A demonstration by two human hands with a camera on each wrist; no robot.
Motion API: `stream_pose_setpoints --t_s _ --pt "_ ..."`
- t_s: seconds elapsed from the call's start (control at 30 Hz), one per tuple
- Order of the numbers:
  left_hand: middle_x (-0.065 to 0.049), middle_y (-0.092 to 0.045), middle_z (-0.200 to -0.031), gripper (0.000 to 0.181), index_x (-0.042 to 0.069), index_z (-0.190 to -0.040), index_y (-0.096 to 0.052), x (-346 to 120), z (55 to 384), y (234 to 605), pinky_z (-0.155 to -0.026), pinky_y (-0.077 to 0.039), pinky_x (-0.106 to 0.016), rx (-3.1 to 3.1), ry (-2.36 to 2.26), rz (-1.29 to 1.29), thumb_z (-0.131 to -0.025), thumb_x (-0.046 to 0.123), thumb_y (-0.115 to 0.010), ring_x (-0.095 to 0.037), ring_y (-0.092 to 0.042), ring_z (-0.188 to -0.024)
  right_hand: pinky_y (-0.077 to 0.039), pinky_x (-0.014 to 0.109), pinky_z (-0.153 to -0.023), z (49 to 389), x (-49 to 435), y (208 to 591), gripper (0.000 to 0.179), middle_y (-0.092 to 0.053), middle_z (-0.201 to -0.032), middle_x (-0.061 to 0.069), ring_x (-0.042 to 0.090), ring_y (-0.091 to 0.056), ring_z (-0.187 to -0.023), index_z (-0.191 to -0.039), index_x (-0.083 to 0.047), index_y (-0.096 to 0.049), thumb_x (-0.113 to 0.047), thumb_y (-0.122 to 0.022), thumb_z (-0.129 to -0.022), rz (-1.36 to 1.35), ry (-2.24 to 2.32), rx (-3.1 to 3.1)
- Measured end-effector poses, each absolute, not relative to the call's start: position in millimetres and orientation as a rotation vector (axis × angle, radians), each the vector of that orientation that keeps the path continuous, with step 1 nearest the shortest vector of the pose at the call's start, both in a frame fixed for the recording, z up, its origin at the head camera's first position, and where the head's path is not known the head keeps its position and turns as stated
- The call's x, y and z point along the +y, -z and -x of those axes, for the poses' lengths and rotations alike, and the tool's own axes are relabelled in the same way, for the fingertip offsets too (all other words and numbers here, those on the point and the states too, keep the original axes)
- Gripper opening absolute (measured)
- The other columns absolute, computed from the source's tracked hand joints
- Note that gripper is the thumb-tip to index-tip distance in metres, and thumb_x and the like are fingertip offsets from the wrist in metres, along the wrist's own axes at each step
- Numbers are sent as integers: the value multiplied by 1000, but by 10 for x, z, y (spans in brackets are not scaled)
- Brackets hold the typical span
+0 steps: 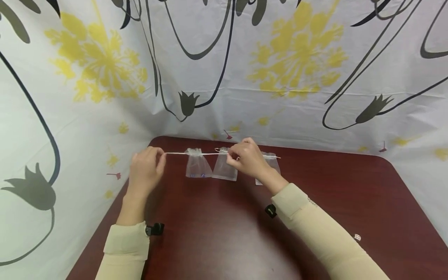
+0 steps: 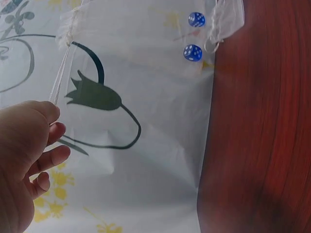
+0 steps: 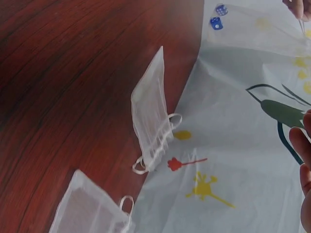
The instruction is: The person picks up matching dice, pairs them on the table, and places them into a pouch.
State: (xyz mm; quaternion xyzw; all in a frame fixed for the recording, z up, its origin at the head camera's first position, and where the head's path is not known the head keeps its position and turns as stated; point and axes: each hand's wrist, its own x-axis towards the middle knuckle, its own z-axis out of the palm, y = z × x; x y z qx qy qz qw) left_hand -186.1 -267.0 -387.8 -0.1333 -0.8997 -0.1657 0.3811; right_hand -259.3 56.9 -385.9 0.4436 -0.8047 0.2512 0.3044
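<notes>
A sheer white drawstring bag (image 1: 198,166) with gathered neck hangs between my two hands. Its cord (image 1: 176,153) is stretched nearly level to both sides. My left hand (image 1: 145,168) pinches the cord at the left, thumb against forefinger, other fingers loosely bent. On the other side, my right hand (image 1: 247,158) pinches the cord with thumb and fingertips. Two blue dice with white pips lie at the bag's bottom; in the left wrist view one die (image 2: 192,53) sits near the other die (image 2: 197,19). The right wrist view catches only a few right fingers (image 3: 300,145).
Behind the right hand lie a second sheer bag (image 1: 224,169) and, partly hidden, a third bag (image 1: 273,161), along the far edge of the dark red table (image 1: 217,221). A white die (image 1: 357,237) lies near the right forearm. Flower-printed cloth (image 1: 217,116) borders the table.
</notes>
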Motion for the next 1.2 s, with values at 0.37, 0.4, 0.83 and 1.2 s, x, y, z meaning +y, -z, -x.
stream_pose_setpoints --t_s 0.37,0.4,0.83,1.2 --pt "-16 -69 -85 13 2 -91 -66 -2932 2067 3980 -67 -43 -53 -2347 395 300 -95 13 -71 -40 -65 -81 -44 41 -75 2726 367 3988 17 -64 -64 -3 12 -54 -54 -72 -12 -70 -6 -67 -88 -1222 -640 -2197" --pt "-16 -69 -85 14 2 -91 -66 -2955 2101 4007 -68 -44 -54 -2368 395 293 -96 15 -70 -39 -65 -81 -44 41 -76 2744 349 4014 17 -64 -64 -4 11 -54 -54 -73 -13 -71 -6 -67 -88 -1215 -632 -2214" --pt "-12 -65 -82 15 4 -95 -69 -3109 2555 4317 -71 -49 -53 -2477 412 252 -93 17 -75 -37 -63 -76 -44 41 -76 3022 93 4337 13 -72 -73 1 15 -61 -58 -85 -10 -76 -14 -66 -93 -1012 -444 -2389" --pt "-20 -63 -117 37 5 -130 -60 -3080 2674 4367 -83 -44 -59 -2560 479 145 -97 19 -70 -43 -58 -111 -45 47 -88 3104 196 4315 40 -75 -90 3 21 -70 -80 -127 -7 -67 -32 -69 -96 -859 -559 -2471"
